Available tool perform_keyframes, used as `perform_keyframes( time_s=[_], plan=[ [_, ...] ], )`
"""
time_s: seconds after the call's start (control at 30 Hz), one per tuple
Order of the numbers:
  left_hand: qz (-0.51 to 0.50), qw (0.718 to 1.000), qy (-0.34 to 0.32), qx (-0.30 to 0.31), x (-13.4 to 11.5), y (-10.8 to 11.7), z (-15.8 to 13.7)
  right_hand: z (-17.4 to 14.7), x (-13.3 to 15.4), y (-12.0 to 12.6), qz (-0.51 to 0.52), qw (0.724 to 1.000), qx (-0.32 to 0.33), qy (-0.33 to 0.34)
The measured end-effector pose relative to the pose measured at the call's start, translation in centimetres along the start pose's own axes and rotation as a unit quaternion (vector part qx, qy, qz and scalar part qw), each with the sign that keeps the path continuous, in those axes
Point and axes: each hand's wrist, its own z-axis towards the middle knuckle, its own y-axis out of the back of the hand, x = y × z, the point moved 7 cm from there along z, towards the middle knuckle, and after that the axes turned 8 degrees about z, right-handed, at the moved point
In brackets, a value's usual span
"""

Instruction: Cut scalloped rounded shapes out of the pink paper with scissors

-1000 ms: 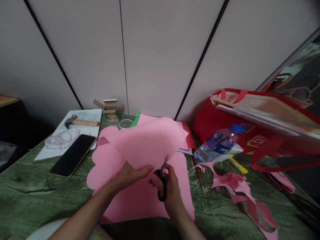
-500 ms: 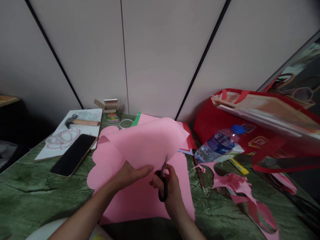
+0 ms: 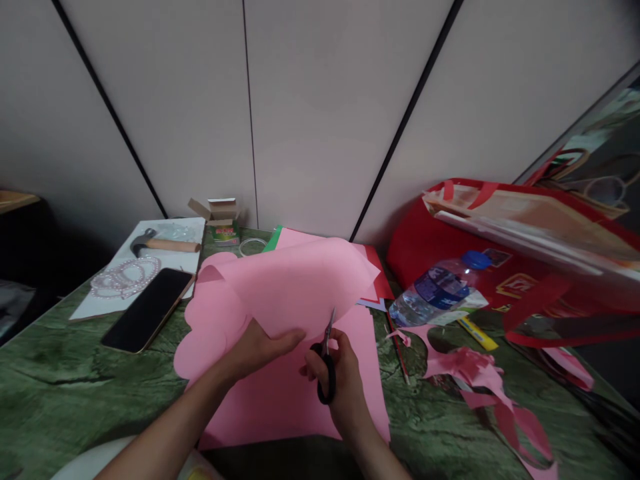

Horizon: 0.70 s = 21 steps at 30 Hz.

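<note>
Pink paper sheet (image 3: pixel 300 283) curls above more pink paper (image 3: pixel 280 417), mid-surface (image 3: pixel 65 393); left hand's (image 3: pixel 257 353) grip nearly closed on its near edge, fingers partly hidden. Right hand's (image 3: pixel 346 377) grip wrapped round black-handled scissors (image 3: pixel 326 348), blades against the sheet. Blue bottle label (image 3: pixel 433 288), green box label (image 3: pixel 225 233): lettering too small to read.

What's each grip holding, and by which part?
Right grip: scissors, by the black handles. Left grip: curled pink sheet, by its near edge.
</note>
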Motion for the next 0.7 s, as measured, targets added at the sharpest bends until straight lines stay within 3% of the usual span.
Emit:
perform_keyframes(
  time_s=[0.7],
  plan=[
    [-0.005,1.0,-0.005,-0.014,0.37,0.31,0.18,-0.05,-0.14,0.15,-0.016,1.0,0.002,0.001]
  ],
)
